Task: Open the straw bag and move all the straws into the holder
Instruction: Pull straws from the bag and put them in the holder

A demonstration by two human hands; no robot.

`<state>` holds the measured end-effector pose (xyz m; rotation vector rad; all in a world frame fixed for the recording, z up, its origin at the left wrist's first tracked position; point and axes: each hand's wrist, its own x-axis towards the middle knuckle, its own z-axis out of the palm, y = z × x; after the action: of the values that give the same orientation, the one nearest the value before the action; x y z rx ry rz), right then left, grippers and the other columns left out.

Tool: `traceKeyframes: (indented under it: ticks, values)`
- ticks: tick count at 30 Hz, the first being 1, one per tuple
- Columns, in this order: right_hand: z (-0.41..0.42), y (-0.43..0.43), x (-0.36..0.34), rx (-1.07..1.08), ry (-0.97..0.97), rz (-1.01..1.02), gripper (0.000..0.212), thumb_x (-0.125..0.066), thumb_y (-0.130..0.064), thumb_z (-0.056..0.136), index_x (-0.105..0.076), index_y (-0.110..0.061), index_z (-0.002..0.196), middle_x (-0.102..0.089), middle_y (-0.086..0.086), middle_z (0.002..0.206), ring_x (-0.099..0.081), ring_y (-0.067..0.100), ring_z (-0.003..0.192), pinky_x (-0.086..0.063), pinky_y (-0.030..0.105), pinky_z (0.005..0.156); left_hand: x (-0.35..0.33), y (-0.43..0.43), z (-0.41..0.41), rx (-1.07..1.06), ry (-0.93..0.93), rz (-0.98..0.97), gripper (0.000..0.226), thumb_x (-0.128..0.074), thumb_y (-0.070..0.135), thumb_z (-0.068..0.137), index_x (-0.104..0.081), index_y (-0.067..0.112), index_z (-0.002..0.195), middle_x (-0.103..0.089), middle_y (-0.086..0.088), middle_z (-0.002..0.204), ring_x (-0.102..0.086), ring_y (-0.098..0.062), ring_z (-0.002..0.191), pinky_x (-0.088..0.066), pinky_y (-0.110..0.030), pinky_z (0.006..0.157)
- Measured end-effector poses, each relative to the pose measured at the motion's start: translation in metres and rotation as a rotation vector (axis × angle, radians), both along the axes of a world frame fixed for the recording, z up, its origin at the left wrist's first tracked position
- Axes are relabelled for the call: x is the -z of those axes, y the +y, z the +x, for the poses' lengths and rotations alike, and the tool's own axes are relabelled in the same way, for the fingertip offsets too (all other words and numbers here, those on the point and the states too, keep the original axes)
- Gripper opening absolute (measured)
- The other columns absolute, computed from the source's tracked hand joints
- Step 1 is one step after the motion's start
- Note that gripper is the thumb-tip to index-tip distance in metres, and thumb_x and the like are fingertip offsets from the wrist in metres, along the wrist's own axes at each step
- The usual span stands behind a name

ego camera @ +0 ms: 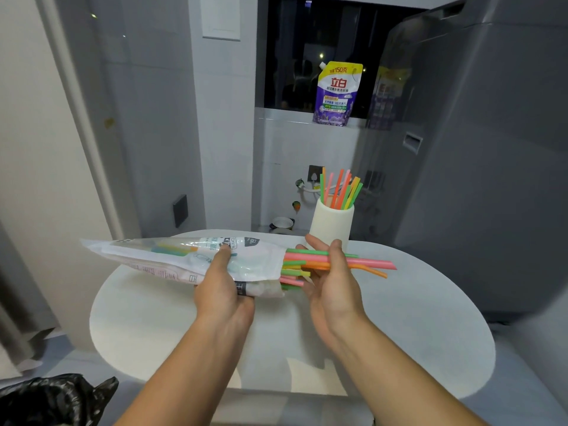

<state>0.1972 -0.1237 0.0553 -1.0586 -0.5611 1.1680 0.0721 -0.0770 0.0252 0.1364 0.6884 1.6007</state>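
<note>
My left hand (222,287) grips the clear printed straw bag (172,256) near its open end and holds it level above the white table (415,327). Several coloured straws (362,263) stick out of the bag's mouth to the right. My right hand (330,284) is at that mouth, fingers curled around a few pink, green and orange straws. Just behind my right hand stands the white cylindrical holder (332,224), with several straws standing in it (339,189).
A purple and yellow detergent pouch (336,93) stands on the window ledge behind. A grey appliance (491,149) rises at the right of the table. A black plastic bag (52,398) lies at the lower left.
</note>
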Motion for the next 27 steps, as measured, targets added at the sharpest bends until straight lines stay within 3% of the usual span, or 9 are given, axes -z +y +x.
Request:
traceKeyframes:
  ticks: [2, 4, 6, 9, 13, 17, 21, 27]
  values:
    - [0.004, 0.000, -0.002, 0.021, 0.029, 0.014, 0.046, -0.037, -0.047, 0.104, -0.073, -0.019, 0.112, -0.075, 0.011, 0.115, -0.071, 0.023, 0.107, -0.050, 0.041, 0.102, 0.000, 0.000, 0.000, 0.003, -0.003, -0.002, 0.044, -0.070, 0.017, 0.099, -0.063, 0.014, 0.142, -0.077, -0.007, 0.126, -0.077, -0.025, 0.110, -0.059, -0.051, 0.102]
    - [0.002, -0.003, -0.004, 0.020, 0.066, 0.031, 0.043, -0.055, -0.049, 0.093, -0.071, -0.017, 0.118, -0.075, 0.013, 0.114, -0.071, 0.025, 0.108, -0.052, 0.043, 0.100, -0.001, -0.002, 0.003, 0.009, 0.000, -0.009, 0.042, -0.070, 0.016, 0.099, -0.063, 0.013, 0.141, -0.077, -0.008, 0.127, -0.077, -0.025, 0.111, -0.058, -0.051, 0.103]
    - [-0.002, -0.004, 0.000, 0.016, 0.093, 0.022, 0.054, -0.067, -0.047, 0.079, -0.068, -0.014, 0.122, -0.074, 0.015, 0.114, -0.072, 0.026, 0.105, -0.058, 0.039, 0.086, -0.001, -0.005, 0.008, 0.023, 0.005, -0.013, 0.041, -0.070, 0.016, 0.100, -0.063, 0.012, 0.140, -0.076, -0.010, 0.128, -0.076, -0.027, 0.113, -0.058, -0.052, 0.103]
    - [-0.004, -0.002, 0.003, -0.004, 0.045, -0.003, 0.036, -0.057, -0.041, 0.095, -0.070, -0.017, 0.119, -0.074, 0.011, 0.115, -0.072, 0.024, 0.104, -0.059, 0.033, 0.075, -0.002, -0.008, 0.011, 0.036, 0.005, -0.016, 0.041, -0.069, 0.015, 0.100, -0.063, 0.011, 0.140, -0.076, -0.012, 0.128, -0.076, -0.028, 0.113, -0.059, -0.050, 0.100]
    - [0.000, 0.005, 0.001, 0.007, -0.036, 0.033, 0.038, -0.046, -0.033, 0.103, -0.075, -0.009, 0.107, -0.074, 0.010, 0.116, -0.071, 0.024, 0.102, -0.058, 0.033, 0.072, -0.001, -0.010, 0.013, 0.044, 0.012, -0.024, 0.042, -0.068, 0.014, 0.101, -0.061, 0.010, 0.142, -0.074, -0.013, 0.132, -0.075, -0.025, 0.109, -0.061, -0.045, 0.093]
    - [0.002, 0.006, -0.002, 0.026, -0.042, 0.065, 0.048, -0.039, -0.028, 0.106, -0.074, -0.001, 0.088, -0.077, 0.013, 0.105, -0.071, 0.028, 0.105, -0.056, 0.041, 0.092, 0.004, -0.005, 0.009, 0.043, -0.008, -0.026, 0.043, -0.069, 0.015, 0.100, -0.061, 0.012, 0.142, -0.075, -0.011, 0.131, -0.076, -0.026, 0.111, -0.061, -0.048, 0.097]
    - [0.010, 0.006, -0.010, -0.012, 0.150, 0.070, 0.041, -0.034, -0.029, 0.109, -0.054, -0.005, 0.082, -0.077, 0.020, 0.101, -0.074, 0.031, 0.100, -0.057, 0.040, 0.085, 0.006, -0.002, 0.007, 0.057, -0.035, -0.023, 0.042, -0.069, 0.017, 0.100, -0.062, 0.013, 0.141, -0.076, -0.010, 0.129, -0.075, -0.028, 0.114, -0.057, -0.051, 0.104]
    - [0.026, 0.005, -0.029, -0.049, 0.254, 0.126, 0.038, -0.033, -0.030, 0.109, -0.049, -0.007, 0.083, -0.075, 0.025, 0.105, -0.073, 0.037, 0.100, -0.052, 0.051, 0.098, 0.001, 0.000, -0.001, 0.033, -0.050, -0.059, 0.044, -0.070, 0.017, 0.099, -0.062, 0.014, 0.142, -0.076, -0.008, 0.128, -0.076, -0.025, 0.112, -0.062, -0.046, 0.094]
